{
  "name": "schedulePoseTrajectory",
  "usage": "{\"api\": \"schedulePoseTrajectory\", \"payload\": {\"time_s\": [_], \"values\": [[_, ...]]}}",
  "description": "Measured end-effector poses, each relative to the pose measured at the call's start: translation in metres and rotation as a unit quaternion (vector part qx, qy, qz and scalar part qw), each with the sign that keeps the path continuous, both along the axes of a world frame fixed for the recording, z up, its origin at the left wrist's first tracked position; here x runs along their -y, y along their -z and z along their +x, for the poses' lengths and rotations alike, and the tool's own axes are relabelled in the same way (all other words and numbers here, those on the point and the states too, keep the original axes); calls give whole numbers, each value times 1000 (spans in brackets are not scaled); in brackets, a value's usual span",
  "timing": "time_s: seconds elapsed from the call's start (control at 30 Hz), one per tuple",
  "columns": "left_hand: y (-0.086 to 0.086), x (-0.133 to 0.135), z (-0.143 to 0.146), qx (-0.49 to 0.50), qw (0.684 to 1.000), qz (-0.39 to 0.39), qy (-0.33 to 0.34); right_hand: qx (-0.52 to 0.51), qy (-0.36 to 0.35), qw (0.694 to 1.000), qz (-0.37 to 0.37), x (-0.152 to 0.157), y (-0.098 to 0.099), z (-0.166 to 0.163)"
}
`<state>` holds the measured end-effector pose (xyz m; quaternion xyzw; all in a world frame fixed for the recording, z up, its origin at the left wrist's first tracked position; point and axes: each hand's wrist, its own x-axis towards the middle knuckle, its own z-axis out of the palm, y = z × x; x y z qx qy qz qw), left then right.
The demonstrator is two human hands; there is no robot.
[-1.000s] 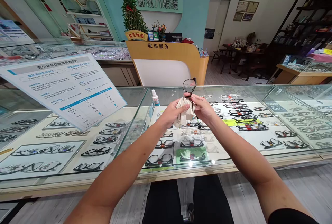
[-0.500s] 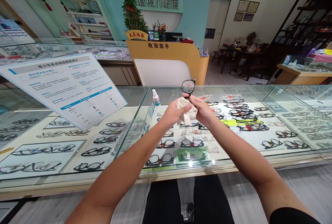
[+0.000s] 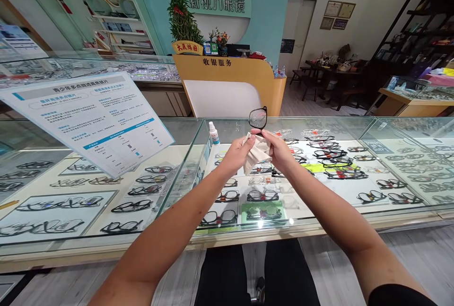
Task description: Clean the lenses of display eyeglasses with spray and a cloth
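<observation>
Above the glass counter, my right hand (image 3: 278, 151) grips a pair of dark-framed eyeglasses (image 3: 258, 118), turned on end so that one lens stands up above the fingers. My left hand (image 3: 237, 155) pinches a cream cleaning cloth (image 3: 256, 153), which drapes down between both hands. The cloth and fingers hide the lower part of the eyeglasses. Left of the hands, a small white spray bottle (image 3: 213, 134) with a blue-and-white label stands upright on the counter.
Under the glass top of the display counter (image 3: 280, 235) lie rows of eyeglass frames (image 3: 331, 153). A printed sign sheet (image 3: 92, 119) stands tilted on the left. Beyond is a yellow-and-white service desk (image 3: 227, 93) with a plant (image 3: 182, 20) on it.
My left thumb has shifted up and left on the cloth, whose folds now hang lower and more spread. The raised lens has turned slightly. The bottle has stayed in place.
</observation>
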<state>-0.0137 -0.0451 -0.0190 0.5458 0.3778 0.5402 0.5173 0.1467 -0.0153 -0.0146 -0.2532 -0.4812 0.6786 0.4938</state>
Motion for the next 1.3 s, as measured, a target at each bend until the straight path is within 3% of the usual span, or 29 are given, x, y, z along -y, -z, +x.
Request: {"api": "schedulePoseTrajectory", "payload": {"time_s": [0.17, 0.3, 0.6, 0.8, 1.07, 1.17, 1.3], "values": [[-1, -1, -7, -17, 998, -9, 66, -20, 7, 1000, -13, -8, 1, 3], [-2, 0, -7, -37, 996, -7, 77, -22, 8, 999, -22, -13, 3, 3], [0, 4, 9, 40, 998, 28, -44, -47, -12, 999, -2, 3, 5, -11], [0, 5, 7, 15, 991, 75, -107, -17, -2, 1000, 23, 13, 0, -11], [-3, 0, -5, -40, 997, 46, 54, -27, 11, 1000, 4, -3, -5, 2], [-2, 2, 0, -28, 998, 59, 25, -21, 15, 1000, 7, 0, -3, -1], [2, 5, 11, 20, 995, 67, -70, -26, -7, 1000, 9, 12, 0, -12]]}}
